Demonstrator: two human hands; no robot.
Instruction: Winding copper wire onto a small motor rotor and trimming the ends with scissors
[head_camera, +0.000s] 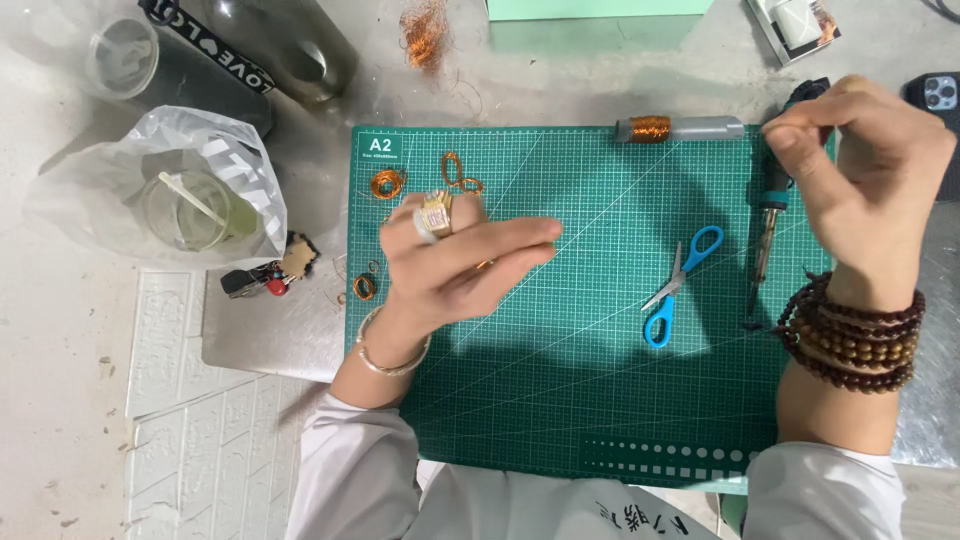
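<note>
Over a green cutting mat (600, 400), the left hand (455, 265) extends fingers together near the left edge; the right hand (865, 170) pinches shut at the right edge, blue scissors (680, 285) between.

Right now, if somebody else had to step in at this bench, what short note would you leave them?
Left hand: over the green mat, fingers pinched together; what it holds, if anything, I cannot tell.
Right hand: raised at the mat's right edge, fingertips pinched; a fine wire may be there, too thin to see.
On the mat: copper coils top left, wire spool at top, blue scissors, soldering iron at right.
Done or left: cannot tell.
</note>
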